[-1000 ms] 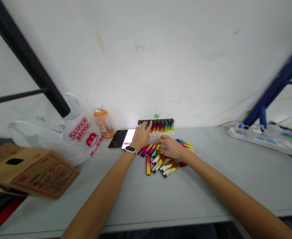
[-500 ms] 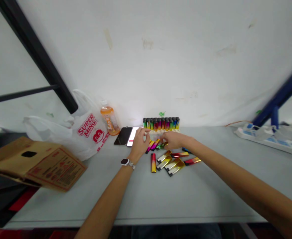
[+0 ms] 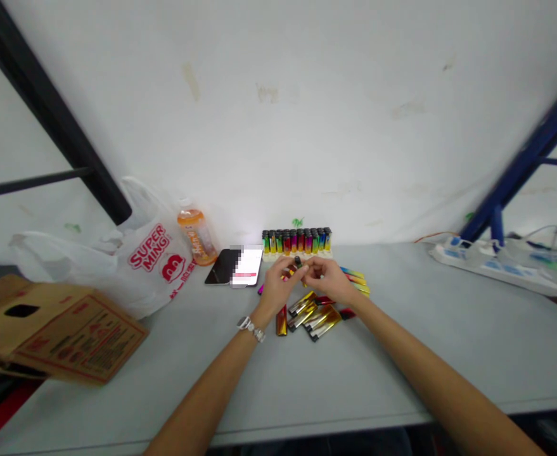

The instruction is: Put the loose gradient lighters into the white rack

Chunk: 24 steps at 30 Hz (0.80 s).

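Note:
Just in front of the rack, my left hand [image 3: 279,284] and my right hand [image 3: 329,278] meet with bent, pinching fingers. Between them is a lighter [image 3: 298,261], its dark top poking up and most of its body covered by my fingers. Behind stand several shiny multicoloured lighters [image 3: 297,241] upright in rows in a pale rack [image 3: 271,258]. Under and in front of my hands lie loose metallic lighters [image 3: 322,321] in gold, red and silver. A red-gold lighter [image 3: 281,323] lies by my left wrist, and more lighters [image 3: 358,280] lie right of my right hand.
Left of the rack lie a lit phone [image 3: 249,263] and a dark phone [image 3: 223,266]. Beyond them stand an orange drink bottle [image 3: 197,234], a white plastic bag [image 3: 130,278] and an open cardboard box [image 3: 73,335]. A white power strip [image 3: 492,269] lies at the right.
My right hand has lifted a lighter from the loose ones and brought it to my left hand, which has turned inward to meet it. The view has shifted slightly.

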Available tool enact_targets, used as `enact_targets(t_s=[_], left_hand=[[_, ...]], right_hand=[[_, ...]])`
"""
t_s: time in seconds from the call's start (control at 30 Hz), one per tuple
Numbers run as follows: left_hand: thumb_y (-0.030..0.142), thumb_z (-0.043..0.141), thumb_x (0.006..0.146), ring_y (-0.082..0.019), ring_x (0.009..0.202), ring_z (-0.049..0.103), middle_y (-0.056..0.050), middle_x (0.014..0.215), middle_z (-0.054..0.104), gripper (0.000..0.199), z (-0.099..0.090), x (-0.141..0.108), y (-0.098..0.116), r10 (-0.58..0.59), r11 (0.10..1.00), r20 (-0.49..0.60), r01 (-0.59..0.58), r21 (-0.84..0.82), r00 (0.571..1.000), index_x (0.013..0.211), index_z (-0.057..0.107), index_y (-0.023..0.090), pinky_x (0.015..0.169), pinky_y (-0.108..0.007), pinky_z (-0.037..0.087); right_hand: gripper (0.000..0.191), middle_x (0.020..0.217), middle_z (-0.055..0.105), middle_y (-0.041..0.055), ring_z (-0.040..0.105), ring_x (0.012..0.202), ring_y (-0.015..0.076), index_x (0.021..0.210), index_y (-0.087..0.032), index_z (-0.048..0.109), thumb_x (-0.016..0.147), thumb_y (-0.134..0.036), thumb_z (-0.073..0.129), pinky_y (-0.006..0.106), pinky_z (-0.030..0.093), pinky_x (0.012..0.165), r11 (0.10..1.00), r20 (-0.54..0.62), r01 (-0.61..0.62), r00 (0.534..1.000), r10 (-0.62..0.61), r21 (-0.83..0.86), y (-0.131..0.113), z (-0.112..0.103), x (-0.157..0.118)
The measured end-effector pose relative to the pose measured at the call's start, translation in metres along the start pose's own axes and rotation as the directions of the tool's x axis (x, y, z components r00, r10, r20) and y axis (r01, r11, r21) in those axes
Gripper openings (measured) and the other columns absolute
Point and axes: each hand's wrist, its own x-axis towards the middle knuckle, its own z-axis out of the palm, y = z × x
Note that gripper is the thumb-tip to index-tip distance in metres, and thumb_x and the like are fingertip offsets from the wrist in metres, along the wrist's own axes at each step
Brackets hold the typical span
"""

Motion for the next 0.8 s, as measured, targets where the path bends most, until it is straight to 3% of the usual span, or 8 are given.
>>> enact_targets(t_s=[0.2,0.33,0.43,0.53,0.67,0.8], left_hand=[[0.043,0.060,0.087,-0.017,0.089,0.062,-0.007,0.099,0.066,0.030,0.004,0.004,0.007,-0.068,0.996,-0.042,0.066,-0.058,0.997,0.100,0.068,0.017,0.072,-0.026,0.051],[0.048,0.054,0.090,-0.013,0.071,0.059,-0.003,0.083,0.065,0.033,0.011,0.012,0.011,-0.104,0.987,0.009,0.105,-0.118,0.994,0.094,0.063,0.017,0.065,-0.024,0.048],[0.054,0.046,0.093,-0.010,0.059,0.052,0.002,0.067,0.054,0.038,0.022,0.014,0.010,-0.117,0.974,0.039,0.122,-0.189,0.992,0.093,0.058,0.018,0.058,-0.022,0.044],[0.061,0.041,0.092,-0.008,0.047,0.037,0.006,0.058,0.041,0.046,0.030,0.007,0.011,-0.215,0.937,0.048,0.220,-0.270,0.975,0.093,0.057,0.018,0.045,-0.021,0.031],[0.067,0.034,0.091,-0.007,0.043,0.028,0.006,0.050,0.033,0.060,0.029,-0.005,0.017,-0.309,0.917,0.056,0.313,-0.246,0.949,0.068,0.056,0.016,0.043,-0.022,0.023],[0.066,0.033,0.090,-0.008,0.040,0.027,0.005,0.043,0.029,0.065,0.023,-0.008,0.018,-0.384,0.906,-0.028,0.371,-0.202,0.923,0.048,0.046,0.018,0.042,-0.024,0.022]], right_hand=[[0.036,0.065,0.056,-0.0023,0.047,0.057,0.0111,0.101,-0.016,0.062,0.081,-0.047,0.064,0.024,0.040,0.056,1.000,-0.067,0.005,0.998,-0.006,-0.012,0.004,0.000,-0.008],[0.033,0.066,0.058,-0.0007,0.050,0.060,0.0119,0.087,-0.017,0.061,0.086,-0.050,0.058,0.024,0.040,0.057,0.997,-0.129,0.027,0.991,-0.035,-0.066,0.004,-0.011,-0.012],[0.038,0.065,0.058,0.0002,0.050,0.059,0.0120,0.077,-0.017,0.059,0.088,-0.053,0.054,0.024,0.041,0.057,0.998,-0.167,0.012,0.986,-0.022,-0.060,0.007,-0.019,-0.012],[0.042,0.061,0.056,-0.0003,0.049,0.056,0.0117,0.073,-0.017,0.059,0.090,-0.054,0.051,0.024,0.039,0.055,0.997,-0.175,-0.007,0.985,-0.007,-0.083,0.009,-0.021,-0.011],[0.047,0.056,0.052,-0.0007,0.045,0.054,0.0119,0.066,-0.016,0.061,0.092,-0.053,0.046,0.024,0.034,0.053,0.976,-0.141,-0.002,0.990,-0.029,-0.216,0.006,-0.019,-0.014],[0.050,0.056,0.055,0.0005,0.049,0.057,0.0135,0.065,-0.016,0.064,0.093,-0.052,0.045,0.024,0.037,0.055,0.965,-0.122,0.001,0.992,-0.034,-0.263,0.004,-0.017,-0.016]])
